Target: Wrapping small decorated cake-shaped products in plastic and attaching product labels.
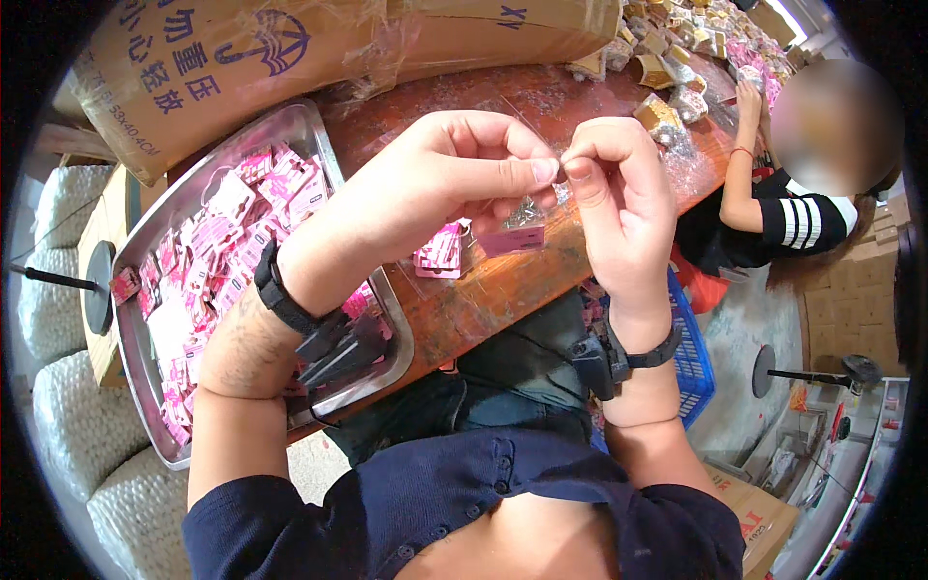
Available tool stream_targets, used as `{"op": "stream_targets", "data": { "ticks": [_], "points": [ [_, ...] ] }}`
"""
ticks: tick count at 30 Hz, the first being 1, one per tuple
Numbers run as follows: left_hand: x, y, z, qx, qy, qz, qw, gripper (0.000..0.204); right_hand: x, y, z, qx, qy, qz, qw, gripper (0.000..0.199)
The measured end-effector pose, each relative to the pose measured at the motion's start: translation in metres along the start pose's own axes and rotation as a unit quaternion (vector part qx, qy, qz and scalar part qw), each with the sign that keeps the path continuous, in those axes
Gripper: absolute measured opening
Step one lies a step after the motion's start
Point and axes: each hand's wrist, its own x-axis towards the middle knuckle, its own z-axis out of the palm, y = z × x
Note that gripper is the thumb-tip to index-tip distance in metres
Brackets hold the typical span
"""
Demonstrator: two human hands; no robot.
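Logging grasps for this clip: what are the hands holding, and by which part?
Left hand and right hand pinch the top of a small pink tagged item together; it hangs below.

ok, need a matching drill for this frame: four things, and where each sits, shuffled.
Things:
1. steel tray
2. cardboard box
3. blue crate
4. pink tag

Places:
a. far edge of the table
b. under the pinching fingertips of both hands
c. left side of the table, full of pink tags
d. on the floor, right of the knees

Pairs: 1-c, 2-a, 3-d, 4-b
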Motion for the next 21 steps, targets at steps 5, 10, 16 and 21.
{"op": "stream_targets", "data": {
  "ticks": [5,10,16,21],
  "points": [
    [-0.004,0.006,0.004,-0.024,0.003,-0.029,0.999,0.016,0.003,0.007,-0.005,-0.064,-0.023,-0.109,0.992,0.012],
    [-0.008,0.010,0.003,-0.009,0.044,-0.016,0.999,0.013,0.027,0.070,-0.040,0.046,0.020,0.057,0.997,0.042],
    [0.001,0.002,0.006,-0.007,0.050,0.026,0.998,0.013,0.005,0.232,-0.142,-0.510,0.011,0.074,0.857,0.080],
    [-0.001,0.006,0.006,0.056,0.102,0.011,0.993,0.017,0.000,0.173,-0.111,-0.370,-0.015,0.260,0.892,0.079]
  ]
}}
